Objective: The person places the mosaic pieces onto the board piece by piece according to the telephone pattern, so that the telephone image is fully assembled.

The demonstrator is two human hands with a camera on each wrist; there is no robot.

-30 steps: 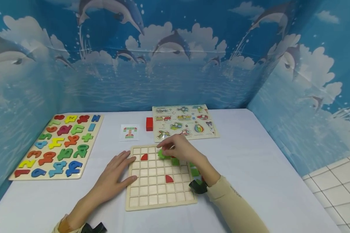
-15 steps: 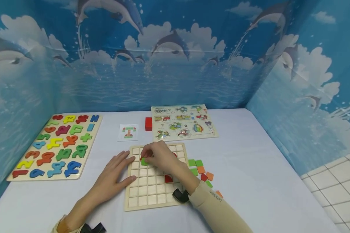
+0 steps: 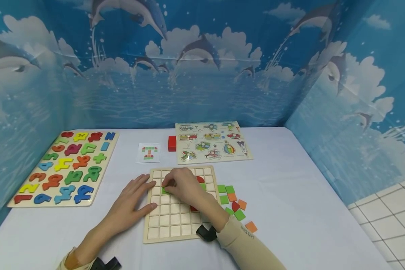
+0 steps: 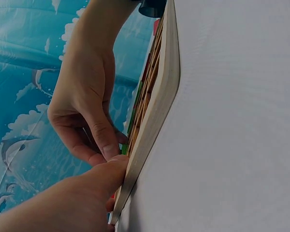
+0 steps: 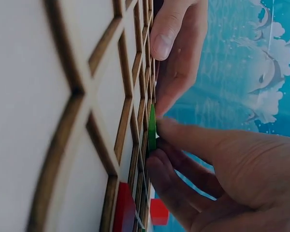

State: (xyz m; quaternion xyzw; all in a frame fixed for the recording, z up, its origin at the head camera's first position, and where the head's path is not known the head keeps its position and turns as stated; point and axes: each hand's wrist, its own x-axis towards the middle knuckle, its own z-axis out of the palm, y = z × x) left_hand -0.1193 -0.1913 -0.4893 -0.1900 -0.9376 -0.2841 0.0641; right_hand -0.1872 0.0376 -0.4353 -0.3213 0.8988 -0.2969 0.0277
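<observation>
My left hand (image 3: pixel 129 202) rests along the left edge of the wooden grid board (image 3: pixel 170 237), fingers extended and thumb on the rim. Over the board's upper left, my right hand (image 3: pixel 185 187) pinches a green square tile (image 3: pixel 165 191) between thumb and fingertips. The right wrist view shows that green tile (image 5: pixel 152 128) edge-on, low against the grid cells. A red quarter-round tile (image 3: pixel 200 179) and another green tile lie in cells at upper right. A second red quarter-round tile (image 3: pixel 193 209) sits near the middle, partly covered by my right hand.
Loose green, orange and red tiles (image 3: pixel 231 197) lie right of the board. Behind it are a pattern card (image 3: pixel 148 153), a red block (image 3: pixel 172 143) and a picture puzzle (image 3: pixel 216 142). A number puzzle (image 3: pixel 64 168) lies at left. A dolphin-print curtain (image 3: pixel 189 93) surrounds the table.
My right hand has moved left across the board with the green tile, then lowered it slightly toward a left-side cell. The loose tiles at right have come into view. My left hand has stayed put.
</observation>
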